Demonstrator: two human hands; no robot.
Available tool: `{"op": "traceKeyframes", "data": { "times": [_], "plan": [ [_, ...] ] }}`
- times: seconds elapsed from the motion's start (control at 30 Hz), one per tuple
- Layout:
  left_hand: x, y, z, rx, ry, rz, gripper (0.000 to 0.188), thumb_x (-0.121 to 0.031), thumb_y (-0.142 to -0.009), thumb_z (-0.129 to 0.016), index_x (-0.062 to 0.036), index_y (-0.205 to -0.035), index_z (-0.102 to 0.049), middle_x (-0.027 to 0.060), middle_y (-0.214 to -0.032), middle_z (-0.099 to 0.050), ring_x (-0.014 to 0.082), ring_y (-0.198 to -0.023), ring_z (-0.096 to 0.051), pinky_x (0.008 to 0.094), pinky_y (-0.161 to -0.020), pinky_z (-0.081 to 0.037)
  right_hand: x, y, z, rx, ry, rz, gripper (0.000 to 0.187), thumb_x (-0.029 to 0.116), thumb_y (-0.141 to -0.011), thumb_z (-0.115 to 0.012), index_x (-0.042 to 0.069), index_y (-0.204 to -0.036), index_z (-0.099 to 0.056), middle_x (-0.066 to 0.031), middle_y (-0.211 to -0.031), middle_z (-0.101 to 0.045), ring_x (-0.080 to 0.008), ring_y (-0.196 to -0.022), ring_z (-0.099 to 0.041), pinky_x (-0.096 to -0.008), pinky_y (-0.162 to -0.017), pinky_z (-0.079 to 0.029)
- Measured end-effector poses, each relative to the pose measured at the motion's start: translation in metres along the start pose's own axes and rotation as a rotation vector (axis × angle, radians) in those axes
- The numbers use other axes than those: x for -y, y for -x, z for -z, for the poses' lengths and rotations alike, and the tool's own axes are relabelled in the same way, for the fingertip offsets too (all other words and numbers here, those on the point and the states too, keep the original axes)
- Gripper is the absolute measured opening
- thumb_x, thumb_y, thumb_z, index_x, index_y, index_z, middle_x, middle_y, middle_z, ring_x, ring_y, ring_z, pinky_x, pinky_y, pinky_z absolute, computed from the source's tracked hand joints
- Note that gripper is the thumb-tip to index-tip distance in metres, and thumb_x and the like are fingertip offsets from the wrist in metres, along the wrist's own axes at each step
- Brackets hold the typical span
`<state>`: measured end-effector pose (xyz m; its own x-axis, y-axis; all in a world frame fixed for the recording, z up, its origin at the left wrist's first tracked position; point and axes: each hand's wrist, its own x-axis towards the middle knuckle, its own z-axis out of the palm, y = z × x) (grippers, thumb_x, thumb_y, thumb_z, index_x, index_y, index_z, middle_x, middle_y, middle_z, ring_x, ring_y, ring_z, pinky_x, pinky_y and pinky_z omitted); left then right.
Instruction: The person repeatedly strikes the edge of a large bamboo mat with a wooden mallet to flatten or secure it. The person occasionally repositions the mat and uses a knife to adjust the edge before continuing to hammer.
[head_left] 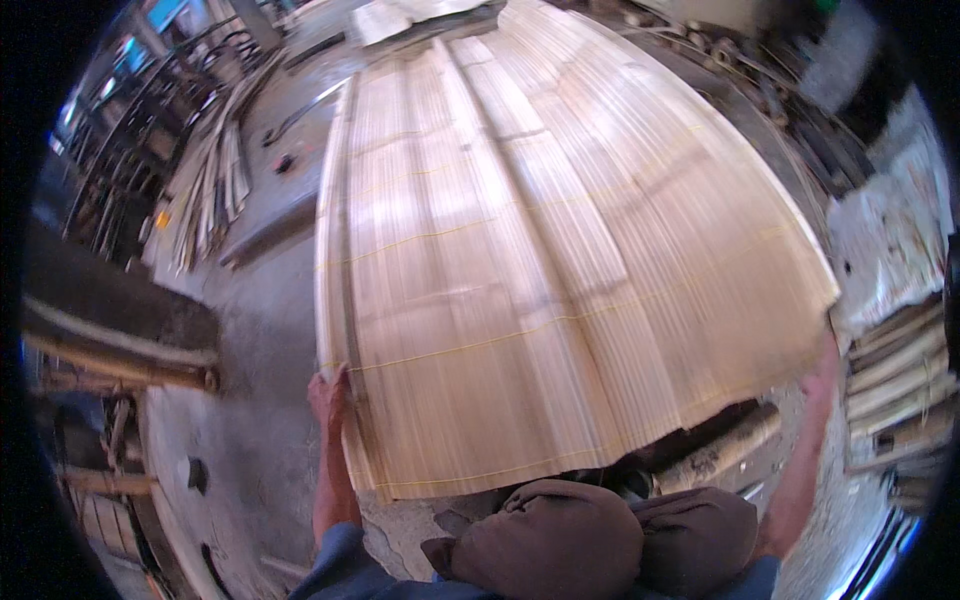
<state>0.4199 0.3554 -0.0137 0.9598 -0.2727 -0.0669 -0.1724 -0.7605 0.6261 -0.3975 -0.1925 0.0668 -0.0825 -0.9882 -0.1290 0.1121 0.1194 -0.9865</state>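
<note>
A wide mat of thin pale slats [450,320], which looks like split bamboo, stretches out in front of me, crossed by yellow threads. Lengthwise folds or ridges run along it. My left hand [329,395] is closed on its left edge near the close corner. At the right near corner, my right hand [820,372] grips the other edge; motion smears it and its fingers are partly hidden. Below the mat's near edge are brown cloth-covered knees [560,535].
Long strips [215,190] lie on the concrete floor [270,310] at the left. A dark beam [120,320] juts in nearby. On the right stand a white sack [885,240] and stacked pale pieces [900,375]. A log [720,450] shows under the mat.
</note>
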Motion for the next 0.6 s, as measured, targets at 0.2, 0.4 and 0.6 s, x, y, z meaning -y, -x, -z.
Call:
{"op": "traceKeyframes", "data": {
  "times": [0.2,0.4,0.6],
  "plan": [
    [-0.103,0.105,-0.106,0.045,0.056,-0.716,0.092,-0.038,-0.078,-0.084,-0.0028,-0.150,-0.038,0.0261,-0.150,-0.042,0.0432,-0.141,-0.037,0.0505,-0.119,-0.028,-0.115,0.073,-0.087,-0.068,0.851,0.138,0.068,0.026,-0.091,-0.066,0.004,-0.150,-0.041,-0.0181,-0.149,-0.049,-0.0305,-0.138,-0.046,-0.0408,-0.117,-0.033],
    [-0.216,0.318,-0.195,0.939,-0.324,-1.302,0.104,-0.036,-0.073,-0.085,-0.0085,-0.157,-0.030,0.0224,-0.164,-0.022,0.0434,-0.151,-0.019,0.0543,-0.123,-0.018,-0.071,0.057,-0.139,-0.250,-0.442,-0.388,0.062,0.045,-0.095,-0.063,0.007,-0.142,-0.050,-0.0139,-0.138,-0.059,-0.0320,-0.120,-0.060,-0.0528,-0.102,-0.049],
    [-0.199,0.284,-0.207,0.781,-0.313,-1.277,0.090,-0.006,-0.076,-0.071,-0.0119,-0.157,-0.032,0.0182,-0.164,-0.024,0.0376,-0.152,-0.023,0.0531,-0.123,-0.017,-0.036,0.092,-0.205,-0.203,-0.169,-0.154,0.049,0.038,-0.098,-0.064,0.000,-0.128,-0.061,-0.0165,-0.121,-0.067,-0.0299,-0.095,-0.067,-0.0423,-0.082,-0.058]
  ]
}}
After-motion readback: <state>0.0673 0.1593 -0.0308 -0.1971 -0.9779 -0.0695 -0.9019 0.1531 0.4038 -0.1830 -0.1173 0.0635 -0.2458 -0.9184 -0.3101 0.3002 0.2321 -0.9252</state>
